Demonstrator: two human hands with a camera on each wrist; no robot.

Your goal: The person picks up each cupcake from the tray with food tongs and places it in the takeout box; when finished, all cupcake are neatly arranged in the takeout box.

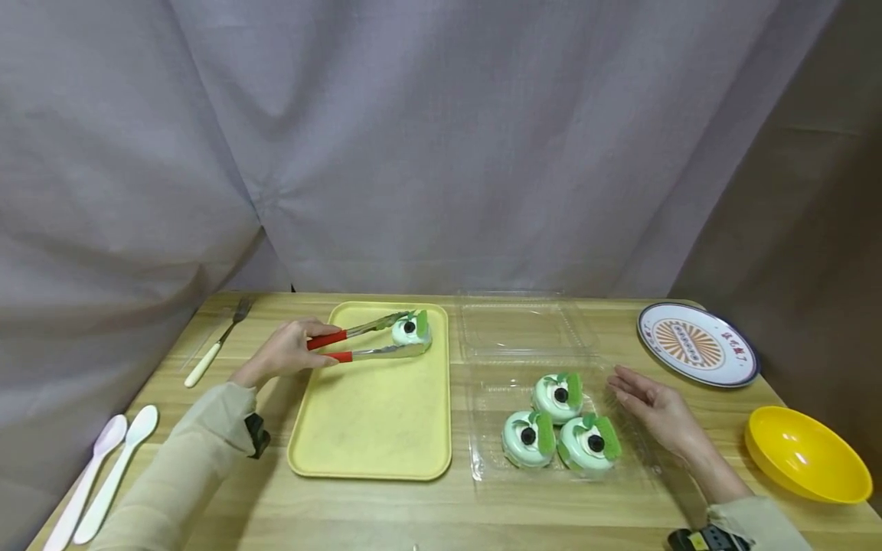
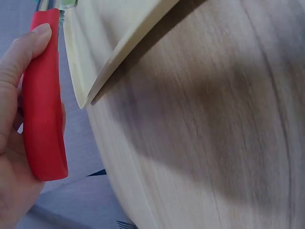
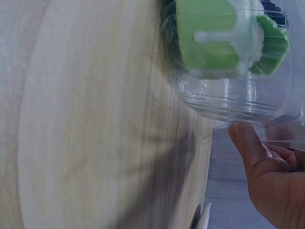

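Note:
My left hand (image 1: 292,353) holds a pair of tongs (image 1: 331,337) by their red handles (image 2: 44,105). The tongs' metal arms are spread around a small green-and-white cake (image 1: 411,330) at the far right corner of the yellow tray (image 1: 368,417). Whether both arms touch the cake, I cannot tell. Three similar cakes sit grouped in a clear plastic container (image 1: 489,444), whose lid (image 1: 520,325) is folded back. Beside the container's right wall is my right hand (image 1: 658,409), its fingers extended, with fingertips at the plastic in the right wrist view.
A patterned plate (image 1: 737,367) lies at the far right, with a yellow bowl (image 1: 802,451) in front of it. Along the left are a fork (image 1: 207,361) and two pale spoons (image 1: 113,474). A grey curtain (image 1: 441,153) hangs behind the wooden table (image 1: 372,513).

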